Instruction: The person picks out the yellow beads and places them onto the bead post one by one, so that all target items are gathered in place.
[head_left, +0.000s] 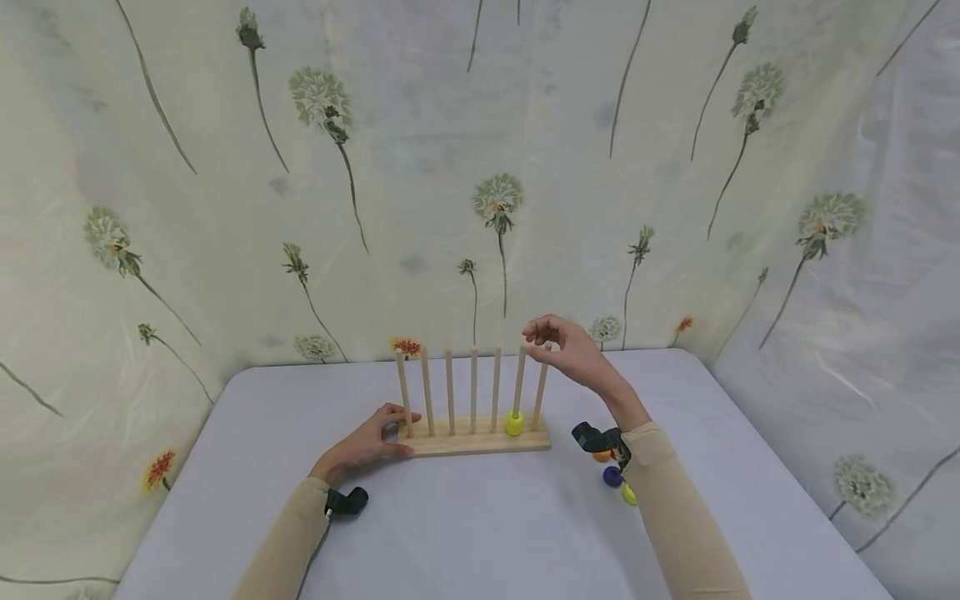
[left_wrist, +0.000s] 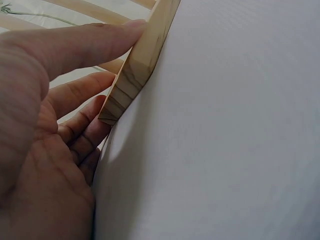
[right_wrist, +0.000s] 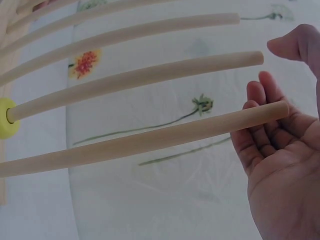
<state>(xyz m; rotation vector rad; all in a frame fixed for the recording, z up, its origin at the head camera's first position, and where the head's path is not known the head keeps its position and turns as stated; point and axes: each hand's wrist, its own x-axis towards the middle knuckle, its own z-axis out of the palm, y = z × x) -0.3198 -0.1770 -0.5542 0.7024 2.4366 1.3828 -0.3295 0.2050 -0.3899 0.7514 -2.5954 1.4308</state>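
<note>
A wooden peg rack (head_left: 480, 442) with several upright pegs stands mid-table. A yellow bead (head_left: 513, 423) sits at the bottom of the second peg from the right, also seen as the yellow bead (right_wrist: 6, 118) in the right wrist view. My left hand (head_left: 367, 446) holds the rack's left end; the left wrist view shows the left hand (left_wrist: 45, 150) with its thumb along one side of the rack's base (left_wrist: 142, 60) and its fingers on the other. My right hand (head_left: 566, 346) hovers at the tips of the two rightmost pegs, fingers relaxed. The right hand's palm (right_wrist: 285, 170) is empty.
Three loose beads lie on the white table (head_left: 480, 533) beside my right forearm: orange (head_left: 600, 456), blue (head_left: 612, 477) and yellow (head_left: 628, 494). A dandelion-print curtain (head_left: 480, 167) closes off the back and both sides.
</note>
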